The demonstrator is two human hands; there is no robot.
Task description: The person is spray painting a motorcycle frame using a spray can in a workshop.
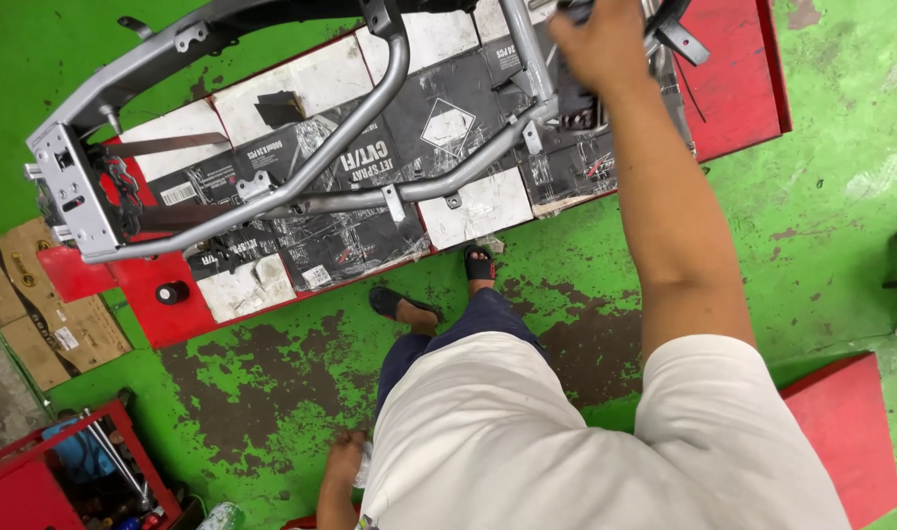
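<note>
We look down on a red lift table padded with flattened cardboard, likely to spare its surface from the grey tube frame lying across it. Our right hand reaches to the frame's far end, fingers curled around something dark there; we cannot tell what. Our left hand hangs low by the hip, touching something pale, grip unclear. At bottom left, 1 red tool tray holds metal rods and a blue item.
</note>
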